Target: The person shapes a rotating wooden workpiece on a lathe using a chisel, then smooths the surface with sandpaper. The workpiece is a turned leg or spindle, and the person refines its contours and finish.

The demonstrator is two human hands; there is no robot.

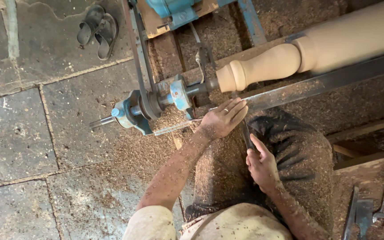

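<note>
Head view: your left hand [222,119] lies flat, fingers spread, on the long dark metal tool rest bar [316,83], just under the pale turned wooden spindle [263,67]. Your right hand [261,165] is closed around a thin dark chisel handle [246,133]. Sawdust-covered stone floor [45,133] stretches open leftward.

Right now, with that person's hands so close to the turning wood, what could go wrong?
1. The left hand rests on the metal tool rest, right beside the blurred, apparently spinning wooden spindle; a slip could bring fingers against it.
2. The right hand grips a chisel aimed at the wood; a catch might jerk it back.
3. Sawdust covers lap and arms, and could perhaps fly toward the eyes.
</note>
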